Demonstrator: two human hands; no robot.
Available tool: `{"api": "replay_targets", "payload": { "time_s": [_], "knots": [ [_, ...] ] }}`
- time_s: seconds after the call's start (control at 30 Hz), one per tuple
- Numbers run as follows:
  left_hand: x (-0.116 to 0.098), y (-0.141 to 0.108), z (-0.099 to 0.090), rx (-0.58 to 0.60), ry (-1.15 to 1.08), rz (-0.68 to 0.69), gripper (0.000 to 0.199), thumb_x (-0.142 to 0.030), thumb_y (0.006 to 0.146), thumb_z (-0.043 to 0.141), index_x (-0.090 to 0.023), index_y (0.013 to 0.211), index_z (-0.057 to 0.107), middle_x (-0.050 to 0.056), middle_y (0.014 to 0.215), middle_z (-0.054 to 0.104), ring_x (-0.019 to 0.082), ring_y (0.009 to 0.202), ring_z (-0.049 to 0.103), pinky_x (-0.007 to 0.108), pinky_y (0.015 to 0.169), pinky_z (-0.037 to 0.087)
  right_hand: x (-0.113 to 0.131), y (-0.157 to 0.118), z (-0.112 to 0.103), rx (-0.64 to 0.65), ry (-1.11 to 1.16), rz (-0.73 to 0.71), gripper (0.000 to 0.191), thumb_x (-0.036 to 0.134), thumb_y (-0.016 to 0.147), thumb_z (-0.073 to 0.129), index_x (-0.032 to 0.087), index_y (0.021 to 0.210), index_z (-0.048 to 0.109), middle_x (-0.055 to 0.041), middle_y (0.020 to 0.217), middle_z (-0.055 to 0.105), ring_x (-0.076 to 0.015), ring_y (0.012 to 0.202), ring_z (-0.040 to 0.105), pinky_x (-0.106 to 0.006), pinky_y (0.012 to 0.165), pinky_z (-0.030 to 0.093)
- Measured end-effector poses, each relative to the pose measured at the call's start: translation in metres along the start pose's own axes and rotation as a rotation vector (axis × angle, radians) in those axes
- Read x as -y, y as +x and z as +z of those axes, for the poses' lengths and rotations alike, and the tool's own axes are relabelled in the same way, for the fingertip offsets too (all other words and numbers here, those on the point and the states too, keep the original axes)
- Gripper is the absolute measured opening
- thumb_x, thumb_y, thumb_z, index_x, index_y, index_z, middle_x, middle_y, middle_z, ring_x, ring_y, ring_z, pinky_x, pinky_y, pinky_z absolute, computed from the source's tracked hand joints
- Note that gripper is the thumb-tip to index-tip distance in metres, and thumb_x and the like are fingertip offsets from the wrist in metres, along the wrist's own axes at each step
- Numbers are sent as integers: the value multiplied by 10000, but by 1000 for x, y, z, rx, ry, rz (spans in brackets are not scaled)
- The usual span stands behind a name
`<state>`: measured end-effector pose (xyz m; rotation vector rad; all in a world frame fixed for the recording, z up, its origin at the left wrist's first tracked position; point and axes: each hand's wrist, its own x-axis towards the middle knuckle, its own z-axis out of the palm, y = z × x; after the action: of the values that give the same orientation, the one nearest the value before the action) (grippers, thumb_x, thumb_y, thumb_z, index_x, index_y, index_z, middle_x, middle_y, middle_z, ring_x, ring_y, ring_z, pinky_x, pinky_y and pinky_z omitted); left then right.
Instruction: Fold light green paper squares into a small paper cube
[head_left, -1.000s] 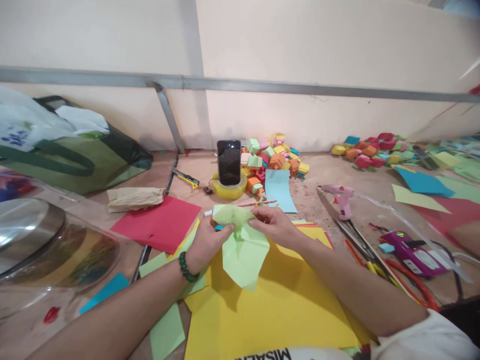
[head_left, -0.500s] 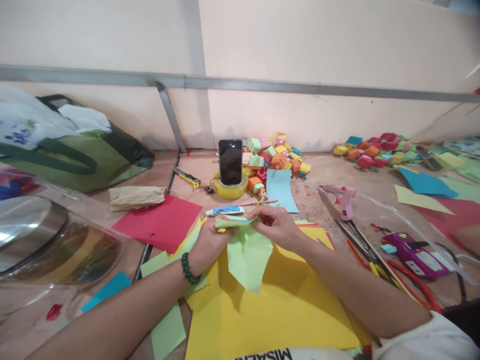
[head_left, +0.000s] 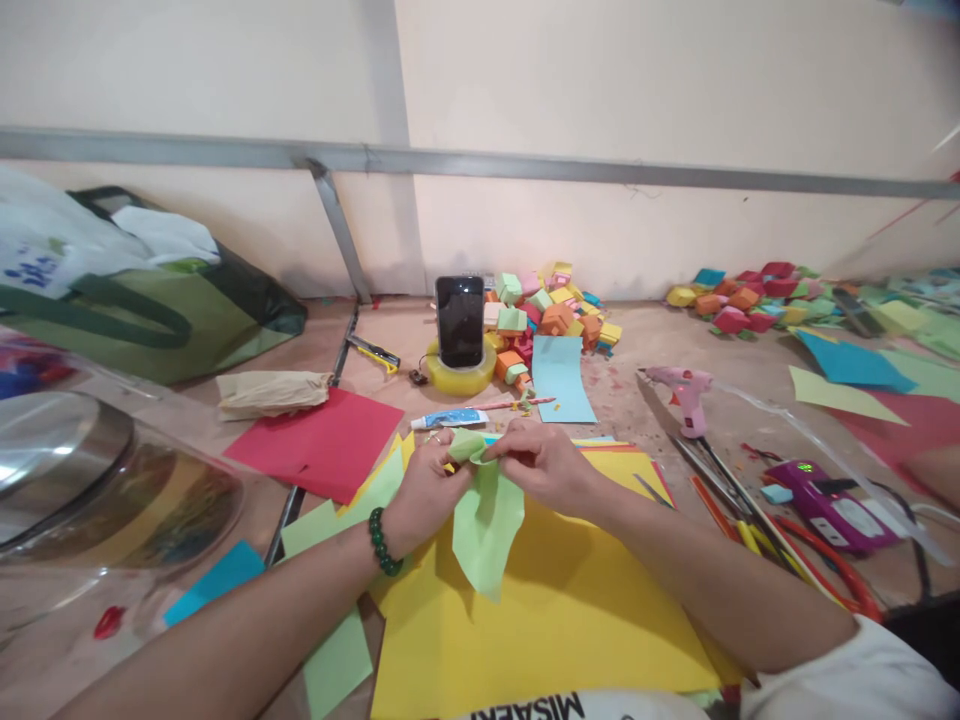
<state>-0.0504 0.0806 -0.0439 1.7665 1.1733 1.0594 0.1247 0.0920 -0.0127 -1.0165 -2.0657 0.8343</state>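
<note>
Between both hands is a light green sheet of paper [head_left: 489, 535], folded and rolled at its top, its lower part hanging to a point. My left hand [head_left: 431, 490], with a green bead bracelet [head_left: 383, 541] at the wrist, pinches the paper's rolled left side. Fingers of my right hand [head_left: 551, 465] press on the fold from the other side. Large yellow sheets [head_left: 555, 620] lie under the hands. Just beyond them are a blue and white tube [head_left: 448, 418] and a thin red-striped stick [head_left: 517, 404].
A phone [head_left: 460, 322] stands in a yellow tape roll [head_left: 461, 378] beside a heap of folded paper cubes [head_left: 559, 320]. At right are a pink glue gun [head_left: 688, 392] and purple power strip [head_left: 829, 508]. A green bag [head_left: 165, 310] and lidded jar [head_left: 142, 480] stand left.
The green paper has been curled tighter at the top and its hanging part looks narrower. My right hand has turned inward slightly, and a dark blade tip now shows beside its wrist.
</note>
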Motion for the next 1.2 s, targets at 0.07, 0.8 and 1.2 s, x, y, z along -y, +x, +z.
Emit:
{"api": "replay_targets", "payload": {
  "time_s": [0.07,0.8,1.2],
  "knots": [
    [0,-1,1,25,32,15,200,-263,769,530,-165,600,573,12,648,565,152,672,510,247,610,423,3,-2,3,5,-30,-4,230,17,642,489,171,719,641,31,589,491,-93,543,445,-210,521,347],
    [-8,-6,-6,-170,-34,199,155,-248,833,580,-230,867,730,44,811,598,177,760,574,294,671,482,-4,-7,6,-182,157,-104,65,253,841,543,197,874,535,-28,812,572,-122,692,545,-264,650,483],
    [-4,-7,-4,-240,-132,177,77,-263,761,688,-218,788,745,31,758,624,161,721,589,266,643,491,-18,2,8,-85,316,-21,208,353,851,571,184,745,632,-39,738,626,-150,716,566,-276,647,456]
  ]
}}
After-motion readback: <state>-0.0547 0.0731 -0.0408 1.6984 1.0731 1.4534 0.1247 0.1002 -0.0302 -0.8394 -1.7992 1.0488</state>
